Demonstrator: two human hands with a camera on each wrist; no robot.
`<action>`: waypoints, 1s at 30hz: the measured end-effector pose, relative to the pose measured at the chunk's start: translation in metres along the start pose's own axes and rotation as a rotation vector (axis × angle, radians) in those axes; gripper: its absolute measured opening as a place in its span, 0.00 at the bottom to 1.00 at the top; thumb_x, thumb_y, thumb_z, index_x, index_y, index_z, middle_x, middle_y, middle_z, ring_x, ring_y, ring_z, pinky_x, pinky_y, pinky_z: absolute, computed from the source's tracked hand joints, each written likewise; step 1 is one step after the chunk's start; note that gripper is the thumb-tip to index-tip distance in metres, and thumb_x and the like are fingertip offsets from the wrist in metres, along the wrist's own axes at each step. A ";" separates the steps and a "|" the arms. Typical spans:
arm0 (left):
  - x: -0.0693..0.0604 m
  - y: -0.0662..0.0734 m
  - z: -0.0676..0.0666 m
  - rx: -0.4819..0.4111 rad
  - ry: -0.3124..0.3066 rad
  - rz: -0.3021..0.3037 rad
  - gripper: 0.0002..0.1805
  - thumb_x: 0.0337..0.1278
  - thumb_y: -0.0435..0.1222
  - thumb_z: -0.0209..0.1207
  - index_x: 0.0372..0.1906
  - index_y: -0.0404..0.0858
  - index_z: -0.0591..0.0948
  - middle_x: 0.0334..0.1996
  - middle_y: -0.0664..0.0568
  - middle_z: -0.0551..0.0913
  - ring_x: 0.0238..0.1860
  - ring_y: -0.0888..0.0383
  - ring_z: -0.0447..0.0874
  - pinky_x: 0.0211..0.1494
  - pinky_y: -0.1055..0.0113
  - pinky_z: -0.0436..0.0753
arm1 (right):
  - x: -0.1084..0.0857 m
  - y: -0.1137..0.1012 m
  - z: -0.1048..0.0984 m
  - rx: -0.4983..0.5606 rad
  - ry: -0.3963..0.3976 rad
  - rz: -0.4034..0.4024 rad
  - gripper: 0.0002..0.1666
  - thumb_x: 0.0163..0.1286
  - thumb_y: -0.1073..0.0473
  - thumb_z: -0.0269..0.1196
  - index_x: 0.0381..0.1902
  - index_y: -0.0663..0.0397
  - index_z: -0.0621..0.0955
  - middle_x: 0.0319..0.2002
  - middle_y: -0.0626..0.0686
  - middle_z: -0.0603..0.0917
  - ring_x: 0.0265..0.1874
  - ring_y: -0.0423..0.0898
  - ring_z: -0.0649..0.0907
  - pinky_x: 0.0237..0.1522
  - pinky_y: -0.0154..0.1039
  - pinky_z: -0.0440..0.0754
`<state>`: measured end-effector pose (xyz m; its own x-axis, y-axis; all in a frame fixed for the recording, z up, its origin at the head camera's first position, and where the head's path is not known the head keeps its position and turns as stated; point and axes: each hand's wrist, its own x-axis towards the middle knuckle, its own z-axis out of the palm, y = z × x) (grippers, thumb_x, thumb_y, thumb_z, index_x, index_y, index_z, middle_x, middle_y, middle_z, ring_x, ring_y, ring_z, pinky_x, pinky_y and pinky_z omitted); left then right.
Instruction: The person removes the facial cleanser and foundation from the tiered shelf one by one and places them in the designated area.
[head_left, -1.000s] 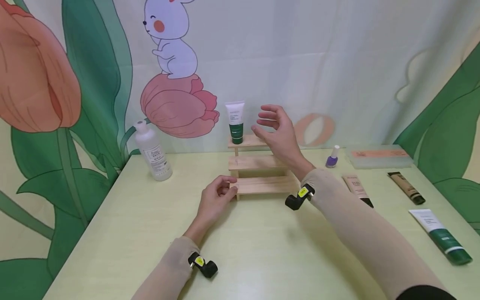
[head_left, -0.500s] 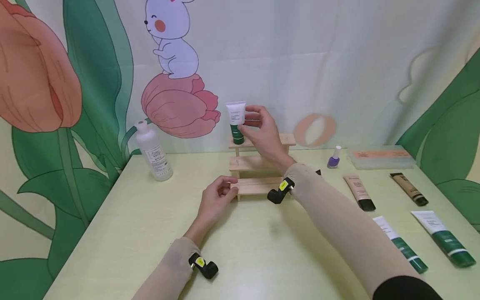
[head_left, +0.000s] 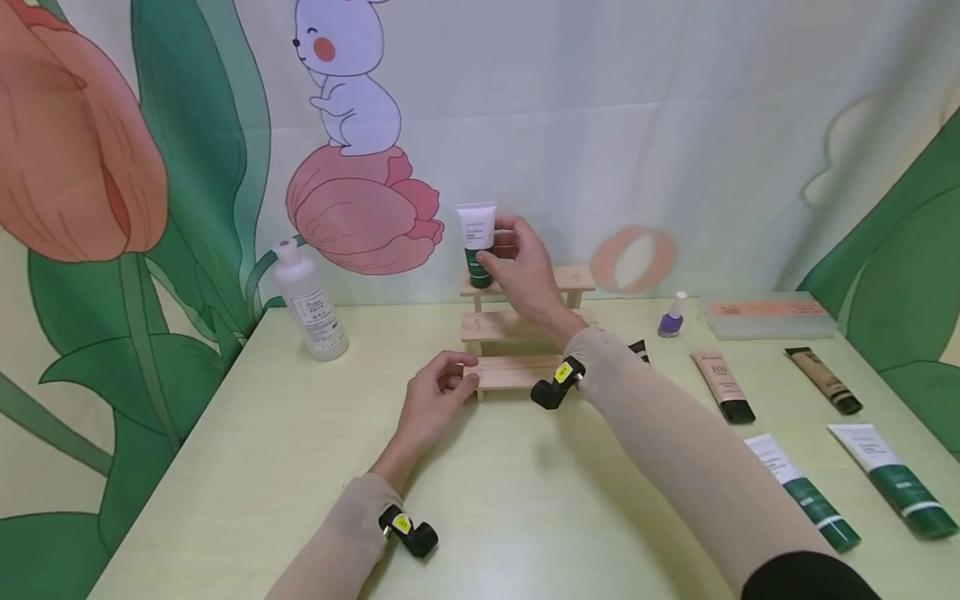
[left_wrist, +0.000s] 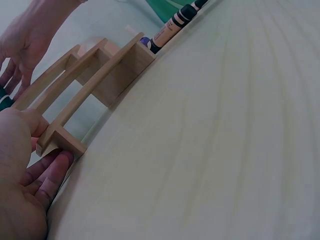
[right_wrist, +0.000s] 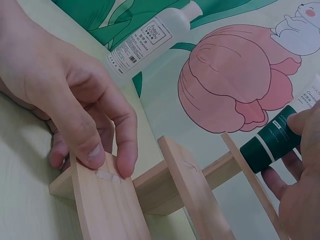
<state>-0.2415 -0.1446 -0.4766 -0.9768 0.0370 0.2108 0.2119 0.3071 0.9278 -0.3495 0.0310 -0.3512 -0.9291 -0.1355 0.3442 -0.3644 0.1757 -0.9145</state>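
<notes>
A three-tier wooden step rack (head_left: 513,372) stands at the back of the table. My left hand (head_left: 431,400) pinches the left end of its lowest step; in the right wrist view the thumb and a finger of the left hand (right_wrist: 75,95) lie over that end. On the top step, at its left end, a small white-and-green squeeze tube (head_left: 477,227) stands cap down. My right hand (head_left: 525,271) grips this tube from the right, thumb in front. In the right wrist view the tube's green cap end (right_wrist: 257,154) meets the step's edge.
A white pump-neck bottle (head_left: 311,308) stands at left. On the right are a purple nail polish bottle (head_left: 671,317), a flat clear case (head_left: 772,317), a BB cream tube (head_left: 722,385), a brown tube (head_left: 823,379) and two green-and-white tubes (head_left: 892,479). A printed curtain (head_left: 525,100) hangs behind.
My right hand has moved left from beside the small tube and now grips it. The tube still stands on the top step. My left hand has stayed on the rack.
</notes>
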 end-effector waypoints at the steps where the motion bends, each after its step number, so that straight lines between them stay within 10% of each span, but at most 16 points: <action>1: 0.000 0.000 0.000 0.000 -0.001 0.001 0.11 0.76 0.36 0.70 0.57 0.45 0.89 0.43 0.49 0.88 0.39 0.56 0.87 0.43 0.69 0.84 | -0.001 0.000 -0.001 0.001 0.003 0.002 0.28 0.82 0.63 0.69 0.75 0.52 0.74 0.64 0.58 0.83 0.65 0.55 0.83 0.72 0.54 0.81; 11: -0.001 0.002 0.002 0.013 -0.007 0.000 0.11 0.77 0.36 0.69 0.58 0.45 0.89 0.45 0.48 0.88 0.41 0.55 0.87 0.45 0.68 0.85 | -0.015 -0.014 -0.030 0.063 0.047 -0.083 0.27 0.82 0.64 0.69 0.73 0.53 0.75 0.63 0.57 0.85 0.61 0.52 0.85 0.64 0.50 0.86; 30: 0.001 0.000 0.002 0.018 -0.008 -0.012 0.10 0.78 0.38 0.69 0.58 0.48 0.89 0.44 0.49 0.89 0.42 0.53 0.87 0.45 0.68 0.86 | -0.081 -0.055 -0.157 0.026 0.195 -0.156 0.25 0.81 0.67 0.68 0.71 0.49 0.77 0.60 0.52 0.85 0.57 0.51 0.84 0.54 0.33 0.89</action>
<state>-0.2425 -0.1423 -0.4771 -0.9796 0.0408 0.1968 0.1993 0.3245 0.9246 -0.2641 0.1857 -0.2959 -0.8572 0.0322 0.5141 -0.5052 0.1422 -0.8512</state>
